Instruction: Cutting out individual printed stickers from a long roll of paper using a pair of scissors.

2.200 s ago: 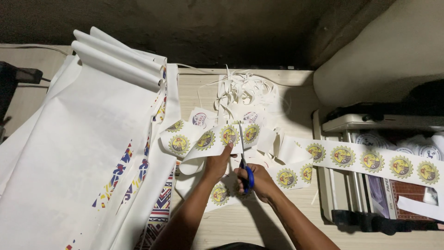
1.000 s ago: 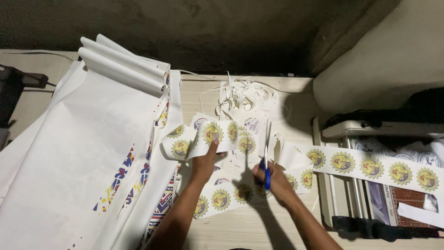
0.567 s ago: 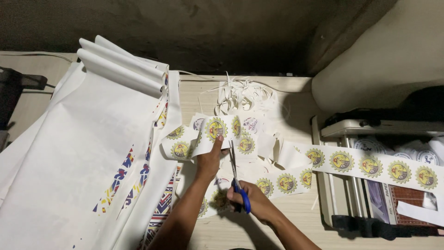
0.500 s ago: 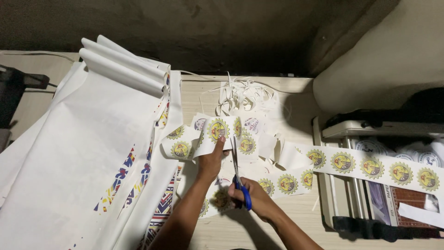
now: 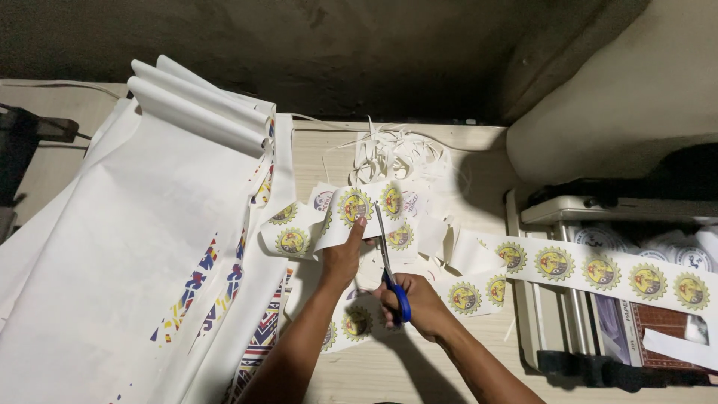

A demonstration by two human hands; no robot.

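paper rolls (image 5: pixel 202 112) left, machine (image 5: pixel 591 299) right, bare table (image 5: pixel 389 374) near

Counting by kind: 2 hands showing, left hand (image 5: pixel 342 258) & right hand (image 5: pixel 419 305). 1 pr scissors (image 5: pixel 390 269), blue handles. 1 long sticker strip (image 5: pixel 598 271) running right, approx 7 round gold emblems showing on it. 1 tangle of white trimmings (image 5: pixel 396 150). 1 stack of big white sheets (image 5: pixel 134 247) lying left; exact no. can't tell.
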